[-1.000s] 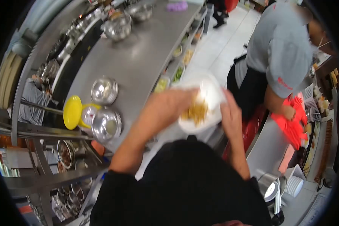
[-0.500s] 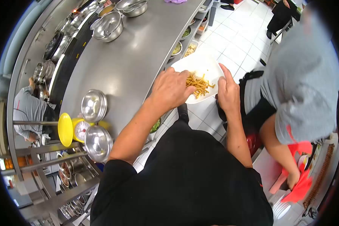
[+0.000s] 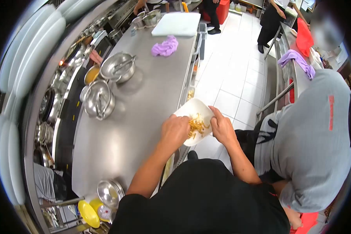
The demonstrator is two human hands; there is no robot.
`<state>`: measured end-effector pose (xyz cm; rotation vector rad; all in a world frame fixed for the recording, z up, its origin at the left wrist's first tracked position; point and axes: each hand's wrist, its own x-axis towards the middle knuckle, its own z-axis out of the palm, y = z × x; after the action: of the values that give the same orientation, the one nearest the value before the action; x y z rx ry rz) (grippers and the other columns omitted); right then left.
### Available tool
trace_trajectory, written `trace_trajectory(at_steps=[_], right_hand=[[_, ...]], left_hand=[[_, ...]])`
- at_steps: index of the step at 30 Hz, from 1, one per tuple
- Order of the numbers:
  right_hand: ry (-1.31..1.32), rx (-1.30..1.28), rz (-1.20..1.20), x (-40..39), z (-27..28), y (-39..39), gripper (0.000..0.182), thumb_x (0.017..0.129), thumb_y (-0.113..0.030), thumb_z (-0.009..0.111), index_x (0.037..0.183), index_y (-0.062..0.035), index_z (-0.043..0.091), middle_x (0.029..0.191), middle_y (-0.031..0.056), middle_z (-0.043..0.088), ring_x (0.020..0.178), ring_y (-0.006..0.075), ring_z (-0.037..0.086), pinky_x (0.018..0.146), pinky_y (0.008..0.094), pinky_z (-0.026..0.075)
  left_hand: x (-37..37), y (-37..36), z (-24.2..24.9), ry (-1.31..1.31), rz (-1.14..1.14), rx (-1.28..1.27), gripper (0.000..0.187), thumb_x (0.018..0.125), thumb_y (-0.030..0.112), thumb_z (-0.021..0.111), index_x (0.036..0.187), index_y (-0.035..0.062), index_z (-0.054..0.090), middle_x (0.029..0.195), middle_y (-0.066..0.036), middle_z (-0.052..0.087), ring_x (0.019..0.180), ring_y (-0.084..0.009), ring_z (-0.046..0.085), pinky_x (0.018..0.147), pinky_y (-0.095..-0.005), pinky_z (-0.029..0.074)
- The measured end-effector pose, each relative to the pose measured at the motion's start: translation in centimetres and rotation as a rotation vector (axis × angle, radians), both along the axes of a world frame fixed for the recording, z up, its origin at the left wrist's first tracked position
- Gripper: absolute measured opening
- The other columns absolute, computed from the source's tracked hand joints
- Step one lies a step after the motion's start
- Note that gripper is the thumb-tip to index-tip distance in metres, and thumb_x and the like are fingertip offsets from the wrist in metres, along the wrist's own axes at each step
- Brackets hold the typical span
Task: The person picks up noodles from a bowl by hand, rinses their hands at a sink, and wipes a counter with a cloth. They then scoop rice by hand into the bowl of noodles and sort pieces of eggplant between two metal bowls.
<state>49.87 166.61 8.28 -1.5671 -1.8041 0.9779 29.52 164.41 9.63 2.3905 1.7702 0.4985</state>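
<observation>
A white square dish (image 3: 203, 110), held tilted over the gap beside the steel counter, carries a small heap of brown noodles (image 3: 198, 125). My right hand (image 3: 223, 128) grips the dish by its right rim, thumb on top. Across the left rim reaches my left hand (image 3: 176, 131), its fingers curled closed on the noodles and their tips hidden among them.
Steel bowls with utensils (image 3: 118, 67) stand on the steel counter (image 3: 144, 93), with a purple cloth (image 3: 165, 46) and a white cutting board (image 3: 177, 24) farther back. A yellow scale (image 3: 101, 210) is at lower left. A person in grey (image 3: 312, 136) stands close on the right.
My view has swung up, bringing the cutting board and far floor into sight. The dish sits lower and further left in view; my left fingers have closed in more at the noodles.
</observation>
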Motion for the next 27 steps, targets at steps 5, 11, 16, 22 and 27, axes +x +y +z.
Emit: trace_trajectory(at_steps=[5,11,16,22,27], right_hand=[[0.066,-0.048,0.029,0.6,2.6,4.7,0.047,0.09,-0.017,0.042,0.133,-0.0023,0.055,0.084,0.033,0.064,0.083,0.0488,0.064,0.082,0.0526,0.049],[0.16,-0.001,0.096,2.4,7.0,12.3,0.046,0.09,-0.017,0.041,0.132,-0.0035,0.056,0.084,0.0304,0.066,0.081,0.0472,0.065,0.079,0.0496,0.05],[0.187,-0.029,0.145,5.6,9.2,20.6,0.045,0.091,-0.016,0.041,0.133,-0.0039,0.055,0.082,0.0297,0.065,0.078,0.0459,0.066,0.078,0.0486,0.051],[0.213,0.09,0.126,9.8,10.1,30.8,0.045,0.092,-0.014,0.04,0.134,-0.0071,0.056,0.066,0.0158,0.063,0.054,0.0244,0.061,0.058,0.0354,0.051],[0.201,-0.023,0.049,13.2,10.2,36.7,0.045,0.093,-0.013,0.041,0.136,-0.01,0.054,0.069,0.0237,0.063,0.064,0.0355,0.065,0.067,0.0416,0.051]], left_hand=[[-1.7,4.3,4.8,-0.29,-0.026,-0.088,0.025,0.085,0.018,0.073,0.109,0.0097,0.072,0.093,-0.01,0.071,0.087,-0.0283,0.066,0.08,-0.0387,0.051],[-1.6,11.6,8.0,-0.543,-0.057,-0.106,0.027,0.085,0.011,0.074,0.111,0.0058,0.069,0.095,-0.005,0.07,0.079,-0.0122,0.065,0.069,-0.0264,0.048],[1.5,18.9,10.9,-0.739,0.023,-0.251,0.023,0.084,0.008,0.076,0.107,0.0075,0.071,0.093,0.0,0.07,0.066,-0.0032,0.048,0.06,-0.0197,0.04],[5.4,30.2,12.4,-0.682,-0.104,-0.06,0.024,0.083,0.009,0.078,0.106,0.0088,0.073,0.094,0.0,0.071,0.067,-0.0033,0.049,0.059,-0.0201,0.04],[8.6,37.8,13.2,-0.663,-0.16,-0.066,0.028,0.087,0.011,0.074,0.114,0.007,0.066,0.104,-0.006,0.07,0.094,-0.0198,0.067,0.082,-0.032,0.052]])
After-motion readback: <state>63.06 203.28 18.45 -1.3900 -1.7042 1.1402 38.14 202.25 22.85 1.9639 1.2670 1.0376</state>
